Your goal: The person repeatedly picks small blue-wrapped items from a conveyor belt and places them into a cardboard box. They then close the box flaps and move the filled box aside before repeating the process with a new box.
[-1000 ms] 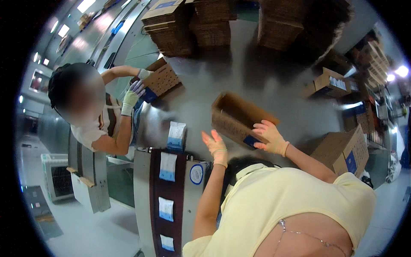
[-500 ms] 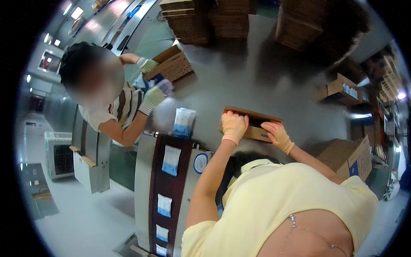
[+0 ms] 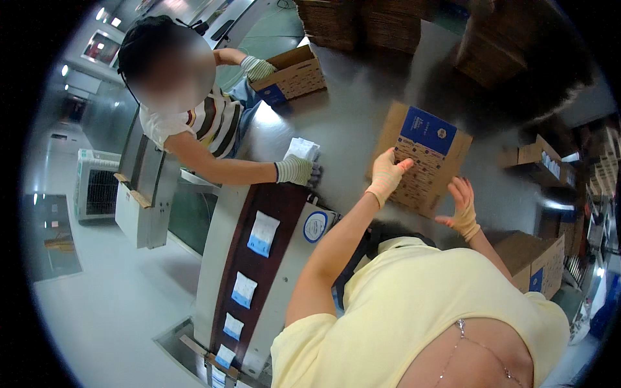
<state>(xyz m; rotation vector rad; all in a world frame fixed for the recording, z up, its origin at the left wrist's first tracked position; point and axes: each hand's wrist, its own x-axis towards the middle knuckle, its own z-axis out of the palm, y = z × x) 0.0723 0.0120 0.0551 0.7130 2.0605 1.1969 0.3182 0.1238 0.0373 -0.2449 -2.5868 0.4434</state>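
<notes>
A brown cardboard box (image 3: 430,171) with a dark blue printed panel is tilted up in front of me, its printed face showing. My left hand (image 3: 387,178), in a pale thin glove, grips its left edge, with the thumb lying over the printed face. My right hand (image 3: 463,210), gloved alike, is open beside the lower right corner of the box, fingers spread; whether a fingertip touches it I cannot tell. Whatever the box may hold is hidden from this side.
At left a conveyor belt (image 3: 284,221) carries several white and blue pouches (image 3: 264,234). Across from me a co-worker's striped glove (image 3: 294,171) rests on a stack of pouches (image 3: 303,149); their other hand is at an open carton (image 3: 304,74). Another carton (image 3: 546,268) stands at my right.
The box has turned from its open top to its printed face and risen away from me. My right hand has let go of its edge. The co-worker's near hand has moved onto the pouches.
</notes>
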